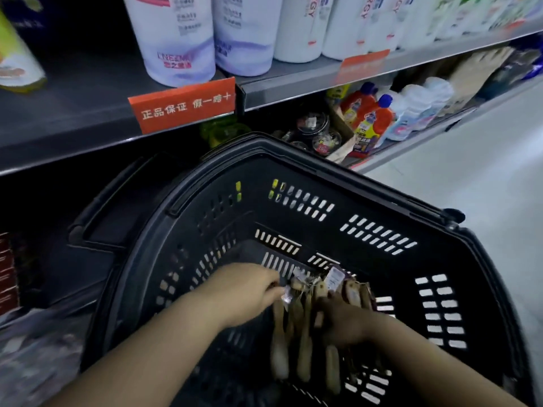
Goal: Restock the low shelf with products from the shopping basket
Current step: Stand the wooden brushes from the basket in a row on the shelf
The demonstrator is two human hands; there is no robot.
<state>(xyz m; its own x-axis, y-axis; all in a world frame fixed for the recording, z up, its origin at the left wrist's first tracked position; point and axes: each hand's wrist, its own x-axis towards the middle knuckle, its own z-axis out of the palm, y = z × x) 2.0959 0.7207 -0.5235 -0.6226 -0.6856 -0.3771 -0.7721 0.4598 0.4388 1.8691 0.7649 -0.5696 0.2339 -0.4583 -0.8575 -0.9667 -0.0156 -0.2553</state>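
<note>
You're at the pick-up step: both hands are down in the shopping basket (390,201), gathering the wooden utensils (305,342) off its floor. Nothing from this bunch is on the low shelf (411,142) yet.

Your left hand (244,292) has its fingers curled in at the tagged ends and looks like it's pinching there. Your right hand (346,321) is wrapped over the middle of the bundle from the other side. It's all pretty blurry, so I can't tell how firm either hold is, or exactly what these utensils are.

Orientation: they lie side by side, fanned out a bit. The long axis runs away from you, with the tagged ends pointing at the basket's far wall and the shelving beyond. The rounded handle ends point back toward you.

For the next move, I'd say squeeze the bunch together so no loose one slips out, then lift it straight up over the rim. The low shelf sits beyond the basket and off to your right, tucked under the upper shelf lip. It already holds orange bottles (373,113) and dark jars (317,130), so you'll need to come in low and find a gap. The strings on the tags look like they could snag each other.
</note>
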